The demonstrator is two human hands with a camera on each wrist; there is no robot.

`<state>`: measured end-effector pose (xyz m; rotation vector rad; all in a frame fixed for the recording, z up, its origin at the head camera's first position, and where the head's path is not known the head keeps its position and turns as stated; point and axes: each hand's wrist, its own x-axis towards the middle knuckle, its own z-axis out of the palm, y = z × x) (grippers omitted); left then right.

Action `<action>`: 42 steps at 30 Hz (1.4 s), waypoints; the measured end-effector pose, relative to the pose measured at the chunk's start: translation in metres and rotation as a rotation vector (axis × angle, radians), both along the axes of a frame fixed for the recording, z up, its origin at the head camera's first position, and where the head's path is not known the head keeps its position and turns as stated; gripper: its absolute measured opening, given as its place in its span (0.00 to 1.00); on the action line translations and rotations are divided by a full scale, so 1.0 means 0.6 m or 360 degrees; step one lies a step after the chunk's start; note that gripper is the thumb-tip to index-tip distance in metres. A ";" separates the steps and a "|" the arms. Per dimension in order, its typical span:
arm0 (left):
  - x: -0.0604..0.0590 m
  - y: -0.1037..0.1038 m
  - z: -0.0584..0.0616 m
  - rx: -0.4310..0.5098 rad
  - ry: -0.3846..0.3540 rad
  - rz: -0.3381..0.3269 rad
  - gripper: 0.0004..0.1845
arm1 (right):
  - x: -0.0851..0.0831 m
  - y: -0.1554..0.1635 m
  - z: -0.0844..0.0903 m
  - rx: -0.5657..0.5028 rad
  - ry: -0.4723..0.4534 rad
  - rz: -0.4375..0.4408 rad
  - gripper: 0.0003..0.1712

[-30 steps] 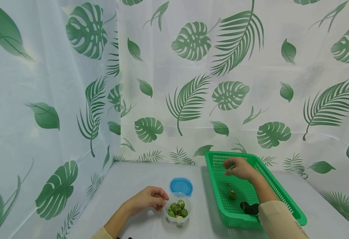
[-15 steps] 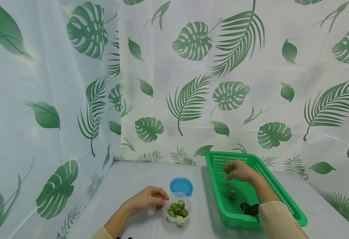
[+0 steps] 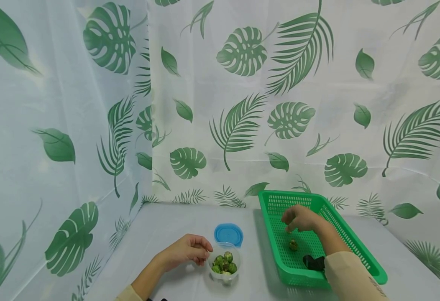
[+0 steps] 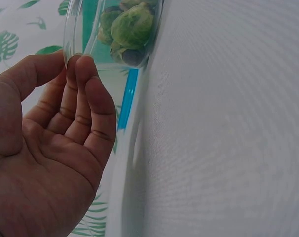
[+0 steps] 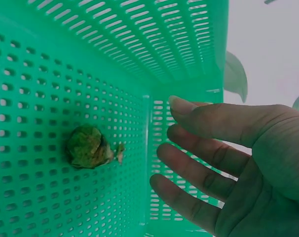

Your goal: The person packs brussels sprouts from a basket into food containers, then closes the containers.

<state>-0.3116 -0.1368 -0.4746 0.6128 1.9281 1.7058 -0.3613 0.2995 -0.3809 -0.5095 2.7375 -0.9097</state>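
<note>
While the left hand (image 3: pixel 185 252) rests at lower centre of the head view, its curled fingers (image 4: pixel 85 94) touch the rim of the clear tub (image 3: pixel 224 263); I read that as steadying it, though the wrist view does not plainly show whether they pinch the rim. The tub holds several sprouts (image 3: pixel 223 263), and its blue lid (image 3: pixel 228 234) lies just behind it on the table (image 3: pixel 175 225).

Right hand (image 3: pixel 299 218) hovers inside the green basket (image 3: pixel 355 246), lower right of the frame. Fingers (image 5: pixel 208 148) spread and relaxed, holding nothing. One loose sprout (image 3: pixel 292 245) lies on the basket floor, just below the hand and apart from it; in the wrist view it sits at left centre (image 5: pixel 88 146) with a small scrap beside it.

My judgement: the step in hand is the reach for that sprout. Next move calls for lowering the fingertips, closing round the sprout, then carrying it over the basket wall.
</note>
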 end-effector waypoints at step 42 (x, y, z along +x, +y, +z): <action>0.001 0.001 0.001 0.0000 0.0004 -0.0005 0.14 | 0.017 -0.013 -0.022 0.0316 -0.0276 -0.0205 0.09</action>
